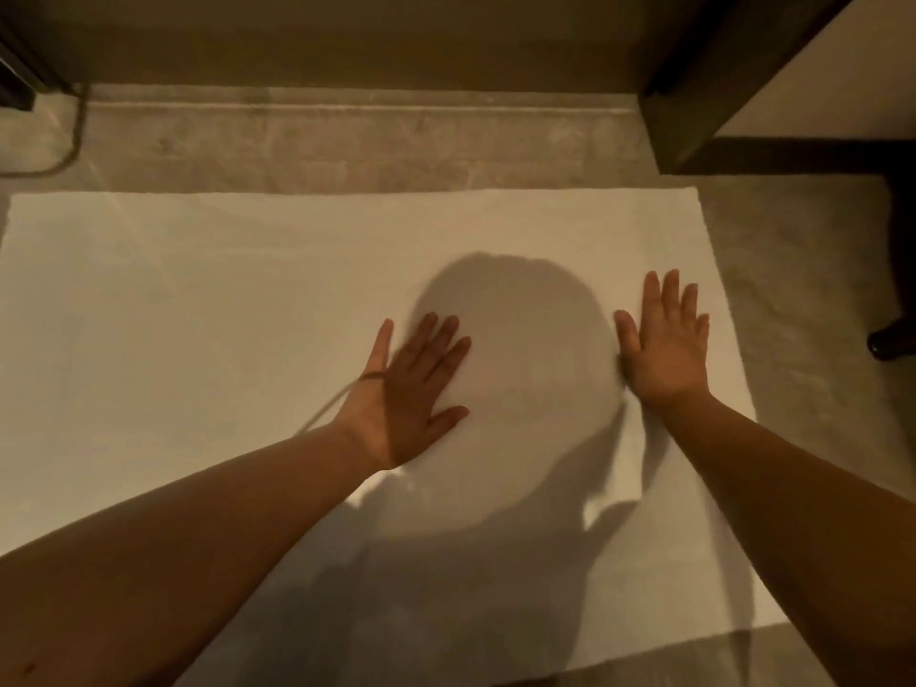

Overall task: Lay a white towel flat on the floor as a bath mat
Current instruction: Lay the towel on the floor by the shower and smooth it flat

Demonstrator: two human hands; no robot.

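Observation:
A white towel (223,300) lies spread out flat on the stone floor (773,270), filling most of the view. My left hand (411,389) rests palm down on the towel's middle, fingers straight and spread. My right hand (666,339) lies palm down on the towel near its right edge, fingers straight and pointing away from me. A round head shadow falls on the cloth between the two hands. A small crease shows beside my right wrist.
A low stone step (347,106) runs along the far side beyond the towel. A dark furniture frame (694,91) with a dark leg (892,339) stands at the right. A curved metal bar (74,136) is at the far left.

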